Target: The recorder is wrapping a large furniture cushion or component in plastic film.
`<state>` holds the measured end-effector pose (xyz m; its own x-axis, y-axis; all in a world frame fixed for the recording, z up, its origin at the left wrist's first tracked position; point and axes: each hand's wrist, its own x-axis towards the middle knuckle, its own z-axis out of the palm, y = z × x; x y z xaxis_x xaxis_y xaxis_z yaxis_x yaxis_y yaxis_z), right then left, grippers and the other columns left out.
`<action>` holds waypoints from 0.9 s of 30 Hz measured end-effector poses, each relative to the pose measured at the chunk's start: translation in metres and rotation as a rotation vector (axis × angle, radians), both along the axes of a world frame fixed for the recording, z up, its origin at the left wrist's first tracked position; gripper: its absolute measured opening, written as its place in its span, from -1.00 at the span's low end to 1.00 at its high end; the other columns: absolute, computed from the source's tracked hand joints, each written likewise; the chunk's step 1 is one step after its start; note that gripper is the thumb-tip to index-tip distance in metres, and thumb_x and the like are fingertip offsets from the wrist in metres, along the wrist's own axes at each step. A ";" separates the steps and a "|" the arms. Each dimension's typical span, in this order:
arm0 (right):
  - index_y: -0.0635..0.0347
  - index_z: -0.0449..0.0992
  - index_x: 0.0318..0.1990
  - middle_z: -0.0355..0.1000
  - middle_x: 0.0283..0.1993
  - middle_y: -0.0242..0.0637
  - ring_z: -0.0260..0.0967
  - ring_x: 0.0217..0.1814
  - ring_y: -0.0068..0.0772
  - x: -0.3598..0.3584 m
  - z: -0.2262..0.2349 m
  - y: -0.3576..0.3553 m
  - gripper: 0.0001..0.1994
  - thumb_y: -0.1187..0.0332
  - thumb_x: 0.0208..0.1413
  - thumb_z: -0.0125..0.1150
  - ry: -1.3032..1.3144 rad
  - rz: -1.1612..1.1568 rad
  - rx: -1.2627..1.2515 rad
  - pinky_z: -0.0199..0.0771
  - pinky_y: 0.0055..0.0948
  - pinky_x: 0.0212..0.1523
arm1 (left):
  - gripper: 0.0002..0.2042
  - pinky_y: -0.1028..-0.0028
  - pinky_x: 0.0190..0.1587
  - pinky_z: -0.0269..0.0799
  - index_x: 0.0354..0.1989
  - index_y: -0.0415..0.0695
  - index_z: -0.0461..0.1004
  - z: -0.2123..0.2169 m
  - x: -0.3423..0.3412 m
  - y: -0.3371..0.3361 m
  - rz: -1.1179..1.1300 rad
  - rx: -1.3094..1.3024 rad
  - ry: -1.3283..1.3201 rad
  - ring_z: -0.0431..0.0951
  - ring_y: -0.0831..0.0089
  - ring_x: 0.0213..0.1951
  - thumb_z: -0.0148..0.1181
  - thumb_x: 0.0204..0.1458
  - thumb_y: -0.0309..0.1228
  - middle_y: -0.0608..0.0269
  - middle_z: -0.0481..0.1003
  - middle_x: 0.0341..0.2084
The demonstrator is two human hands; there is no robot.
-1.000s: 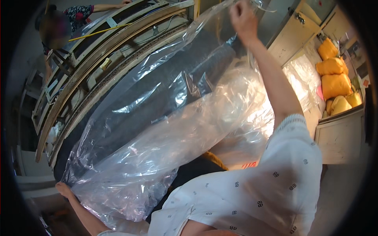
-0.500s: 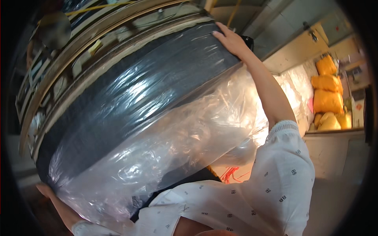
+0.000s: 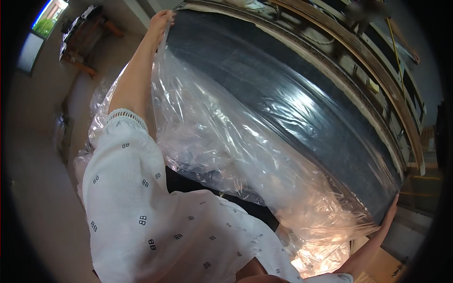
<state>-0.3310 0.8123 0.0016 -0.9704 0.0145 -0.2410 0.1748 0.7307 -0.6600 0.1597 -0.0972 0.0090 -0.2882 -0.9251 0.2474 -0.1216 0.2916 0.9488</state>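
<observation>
Left hand (image 3: pixel 161 22), top of frame, arm stretched far up: fingers pinched on the upper edge of the clear plastic sheet (image 3: pixel 226 141), holding it against the far end of the dark mattress-like slab (image 3: pixel 302 104). Grip closed on the film, thumb side hidden.

Right hand (image 3: pixel 390 207), lower right: open palm pressed flat on the near end of the slab, fingers spread along its edge. Whether any plastic sits under the palm, cannot tell.

Plastic sheet: transparent, heavily wrinkled, draped over the slab's long face from the left hand down toward the right one. Loose folds bunch at the lower edge, with a bright orange-lit patch showing through near the bottom. More crumpled clear plastic (image 3: pixel 101 118) lies behind the left forearm.

Slab: dark grey-blue, long, tilted diagonally across the frame from upper left to lower right, glossy where the film catches light. Runs between both hands.

Sleeve (image 3: pixel 141 198): white fabric with small dark printed marks, lace trim at the left cuff, fills the lower centre.

Behind the slab, upper right: long wooden frame pieces (image 3: pixel 377 80) stacked edgewise, curved by the lens. Upper left: wooden furniture (image 3: pixel 82 40) on a pale floor (image 3: pixel 37 179), a bright window (image 3: pixel 49 14) beyond.
</observation>
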 end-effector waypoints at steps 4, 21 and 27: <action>0.21 0.29 0.07 0.26 0.04 -0.04 0.21 0.08 0.02 0.021 0.028 -0.056 -0.58 0.11 0.21 -0.24 0.389 0.214 1.243 0.27 -0.25 0.00 | -0.80 0.56 -0.29 0.36 -0.26 -0.18 0.48 -0.014 0.013 -0.021 -0.132 -0.026 0.037 0.45 0.55 -0.38 0.11 0.03 -0.33 0.31 0.51 -0.40; 0.27 0.37 -0.04 0.40 -0.17 -0.27 0.34 -0.11 -0.50 0.392 0.041 -0.663 -0.66 0.31 0.04 0.10 0.193 1.233 -0.619 0.34 -0.52 -0.14 | -0.84 0.44 -0.34 0.36 -0.41 -0.24 0.42 -0.007 -0.024 0.012 0.071 -0.350 0.138 0.45 0.42 -0.44 0.05 -0.02 -0.38 0.17 0.46 -0.54; 0.27 0.37 -0.30 0.32 -0.44 -0.38 0.33 -0.42 -0.54 0.389 0.044 -0.696 -0.84 0.36 0.05 0.06 0.092 1.099 -0.838 0.35 -0.53 -0.43 | -0.82 0.43 -0.30 0.36 -0.38 -0.25 0.41 -0.012 -0.014 0.006 0.125 -0.336 0.198 0.46 0.41 -0.41 0.06 0.01 -0.35 0.14 0.46 -0.51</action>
<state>0.0577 0.1167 0.0458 -0.4017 -0.8758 0.2674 -0.2941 -0.1532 -0.9434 0.1457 -0.0914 -0.0025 -0.0946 -0.8083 0.5811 -0.0001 0.5837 0.8120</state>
